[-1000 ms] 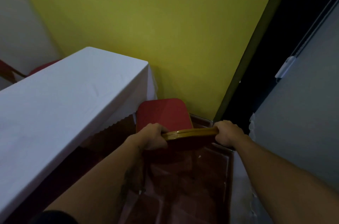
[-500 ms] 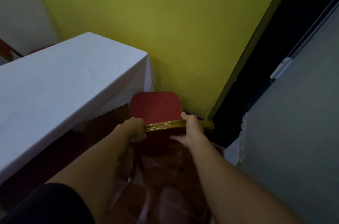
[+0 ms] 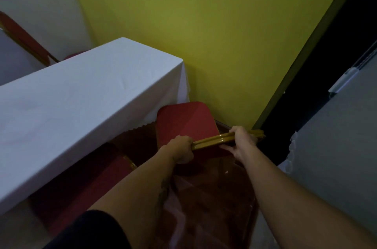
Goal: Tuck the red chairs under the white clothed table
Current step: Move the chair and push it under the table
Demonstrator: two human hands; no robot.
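A red chair with a gold frame stands at the near end of the white clothed table, its seat partly under the scalloped cloth edge. My left hand is shut on the left end of the gold top rail of the backrest. My right hand grips the same rail toward its right end, fingers pressed on the red backrest. Another red chair sits under the table's long side, mostly hidden by the cloth.
A yellow wall stands just beyond the chair. A dark doorway and a grey panel close in the right side. A further red chair back shows beyond the table at far left. The floor is dark red tile.
My right hand has slid inward along the top rail from its right end. The chair has turned and moved slightly left toward the table. The view has shifted.
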